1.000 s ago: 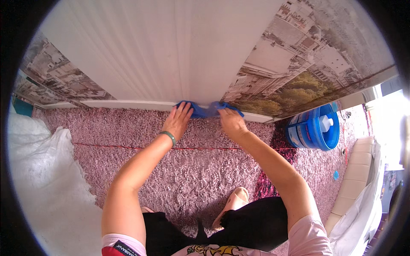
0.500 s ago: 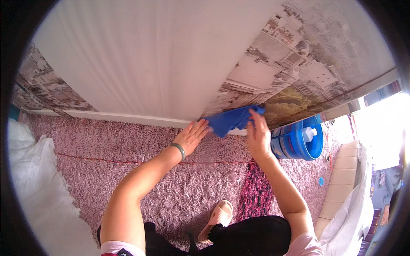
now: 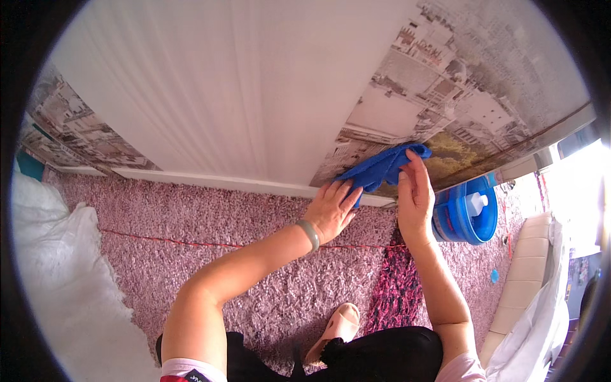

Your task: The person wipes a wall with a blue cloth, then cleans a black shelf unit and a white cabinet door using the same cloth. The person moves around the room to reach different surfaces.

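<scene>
A blue cloth lies bunched along the bottom of the wall, over the printed picture of buildings. My left hand, with a bangle at the wrist, is closed on the cloth's lower left end. At its upper right end my right hand pinches the cloth between thumb and fingers. Part of the cloth is hidden behind the fingers.
A blue bucket with a white bottle in it stands right of my right hand. Below the wall spreads a pink shaggy rug, crossed by a red cord. White bedding hangs at the left.
Both hands and the cloth have shifted right along the wall, and the cloth has become more bunched. The view has also moved slightly.
</scene>
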The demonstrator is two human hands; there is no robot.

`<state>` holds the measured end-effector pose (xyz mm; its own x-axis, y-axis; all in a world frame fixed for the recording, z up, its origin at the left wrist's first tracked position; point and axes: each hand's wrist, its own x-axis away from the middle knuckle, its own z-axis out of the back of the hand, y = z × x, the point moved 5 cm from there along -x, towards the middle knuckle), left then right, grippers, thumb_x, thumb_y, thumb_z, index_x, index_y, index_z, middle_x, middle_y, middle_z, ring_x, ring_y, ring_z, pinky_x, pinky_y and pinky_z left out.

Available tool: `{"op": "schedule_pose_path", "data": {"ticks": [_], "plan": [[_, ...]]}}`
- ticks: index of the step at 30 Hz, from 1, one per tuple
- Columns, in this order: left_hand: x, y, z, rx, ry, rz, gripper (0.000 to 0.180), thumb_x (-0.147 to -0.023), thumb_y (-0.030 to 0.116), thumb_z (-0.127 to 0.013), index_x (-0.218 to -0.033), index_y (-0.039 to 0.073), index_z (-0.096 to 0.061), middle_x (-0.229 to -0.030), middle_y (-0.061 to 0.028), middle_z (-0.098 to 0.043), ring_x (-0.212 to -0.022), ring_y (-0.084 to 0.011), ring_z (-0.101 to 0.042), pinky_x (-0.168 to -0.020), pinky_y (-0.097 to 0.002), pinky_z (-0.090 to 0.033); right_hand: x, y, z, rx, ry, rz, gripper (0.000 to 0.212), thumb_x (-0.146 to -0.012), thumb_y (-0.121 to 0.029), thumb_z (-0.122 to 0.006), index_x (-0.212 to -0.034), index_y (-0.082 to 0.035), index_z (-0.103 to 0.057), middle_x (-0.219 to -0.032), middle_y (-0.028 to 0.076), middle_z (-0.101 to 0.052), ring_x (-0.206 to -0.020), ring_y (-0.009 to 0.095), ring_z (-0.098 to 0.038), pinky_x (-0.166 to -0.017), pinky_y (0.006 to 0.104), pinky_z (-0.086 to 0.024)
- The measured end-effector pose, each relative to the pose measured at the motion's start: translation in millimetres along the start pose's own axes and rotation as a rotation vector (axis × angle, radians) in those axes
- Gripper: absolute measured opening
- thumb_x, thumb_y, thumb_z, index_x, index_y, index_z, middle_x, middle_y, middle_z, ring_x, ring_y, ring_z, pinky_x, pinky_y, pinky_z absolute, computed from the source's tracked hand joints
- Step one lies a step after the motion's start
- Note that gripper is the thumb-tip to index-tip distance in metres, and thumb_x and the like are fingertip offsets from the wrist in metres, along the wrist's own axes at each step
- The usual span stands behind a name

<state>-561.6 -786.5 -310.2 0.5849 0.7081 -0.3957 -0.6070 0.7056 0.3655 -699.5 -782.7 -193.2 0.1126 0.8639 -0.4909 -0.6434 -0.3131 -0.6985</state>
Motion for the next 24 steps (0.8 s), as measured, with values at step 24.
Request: {"op": "schedule_pose_path", "data": {"ticks": [24], "plan": [[-83.1, 41.9, 84.9, -0.329, 0.442, -0.176, 0.057, -0.076, 0.035, -0.065, -0.126, 0.012, -0.05, -0.125, -0.0129, -0.044, -0.117, -0.0337, -0.038, -0.101, -0.0492, -0.028, -25.9, 10.4, 77.6, 0.154, 0.462, 0.125, 0.051, -0.086, 0.0, -0.046, -0.135, 0.002, -0.031, -0.121, 0.016, -0.042, -0.109, 0.025, -0.044, -0.096, 0.0363, -0.034]]}}
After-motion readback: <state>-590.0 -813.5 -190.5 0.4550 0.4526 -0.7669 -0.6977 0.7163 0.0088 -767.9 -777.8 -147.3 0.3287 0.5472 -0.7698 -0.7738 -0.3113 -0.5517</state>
